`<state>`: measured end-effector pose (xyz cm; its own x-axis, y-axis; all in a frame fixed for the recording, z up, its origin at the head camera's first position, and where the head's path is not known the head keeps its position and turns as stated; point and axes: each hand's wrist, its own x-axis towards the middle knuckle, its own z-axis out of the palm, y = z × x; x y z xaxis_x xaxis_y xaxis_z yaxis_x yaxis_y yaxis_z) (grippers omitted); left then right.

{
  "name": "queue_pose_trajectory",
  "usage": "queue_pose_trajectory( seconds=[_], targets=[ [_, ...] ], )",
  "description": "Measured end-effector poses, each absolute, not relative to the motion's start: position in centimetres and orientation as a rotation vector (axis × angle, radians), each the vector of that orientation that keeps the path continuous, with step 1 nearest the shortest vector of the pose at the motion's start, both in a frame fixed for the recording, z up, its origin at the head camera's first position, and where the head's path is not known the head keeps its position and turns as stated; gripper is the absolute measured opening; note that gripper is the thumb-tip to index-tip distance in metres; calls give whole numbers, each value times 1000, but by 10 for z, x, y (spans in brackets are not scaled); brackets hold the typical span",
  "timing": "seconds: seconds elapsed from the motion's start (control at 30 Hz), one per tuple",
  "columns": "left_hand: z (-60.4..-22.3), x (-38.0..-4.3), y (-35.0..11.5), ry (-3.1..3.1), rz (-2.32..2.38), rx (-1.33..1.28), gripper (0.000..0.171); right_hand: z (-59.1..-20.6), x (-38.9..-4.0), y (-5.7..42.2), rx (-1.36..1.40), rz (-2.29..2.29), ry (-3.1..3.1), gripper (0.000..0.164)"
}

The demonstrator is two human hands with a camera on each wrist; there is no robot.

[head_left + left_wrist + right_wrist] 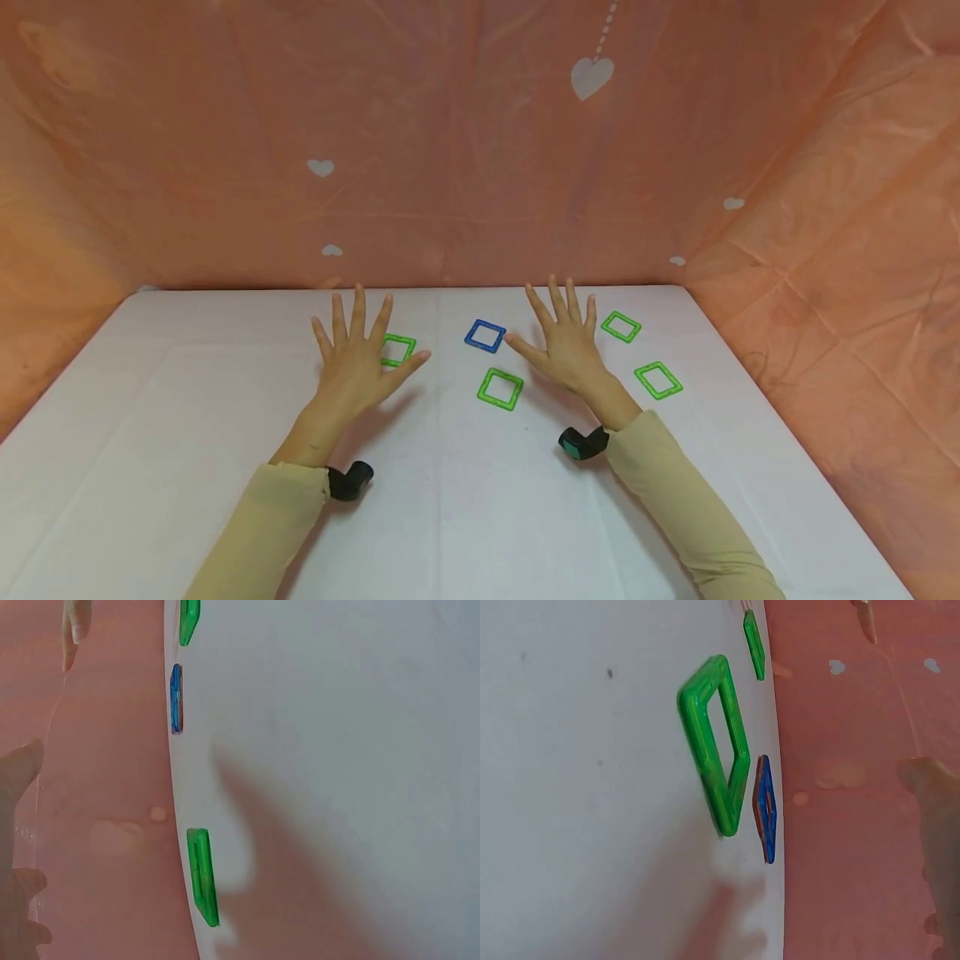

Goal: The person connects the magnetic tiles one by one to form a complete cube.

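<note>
**A:** What could go wrong from here? Left hand [348,375] and right hand [566,346] are both empty, fingers spread wide, and they look raised off the white table [442,517] going by the shadows.

**B:** My worry's the right thumb. In the head view it's right at the edge of the blue square [480,347], so if that hand drops straight down it could knock the piece askew. Left hand covers part of its green square [410,352], so coming down blind might pin it or shove it. They're flat pieces too, probably a pain to get a fingertip under.

**A:** Those black wrist cameras [351,481] stick out as well. Drag a forearm forward and I bet one clips something, most likely the middle green square [484,383].

**B:** Yeah, fair. So where's everything vs the hands?

**A:** Blue and the middle green are both between the hands, closer to the right one, with the green nearer the person. The partly hidden green is under the left hand's thumb side. Then the back green square [615,335] and front green square [646,384] sit to the right of the right hand, apart from it. All five lie flat, nothing held.
</note>
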<state>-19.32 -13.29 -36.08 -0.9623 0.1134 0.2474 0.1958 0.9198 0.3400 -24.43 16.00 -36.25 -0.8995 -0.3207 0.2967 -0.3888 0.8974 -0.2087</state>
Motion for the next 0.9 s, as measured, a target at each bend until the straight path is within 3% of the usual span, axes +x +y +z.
queue_pose_trajectory(
  seconds=[0.47,0.9],
  targets=[
    [-375,-200,-147,-2857,-607,-373,80,-377,-234,153,797,537,-2742,71],
    [-381,-212,-153,-2860,-613,-499,68,-382,-225,150,851,678,-2855,70]
  ],
)
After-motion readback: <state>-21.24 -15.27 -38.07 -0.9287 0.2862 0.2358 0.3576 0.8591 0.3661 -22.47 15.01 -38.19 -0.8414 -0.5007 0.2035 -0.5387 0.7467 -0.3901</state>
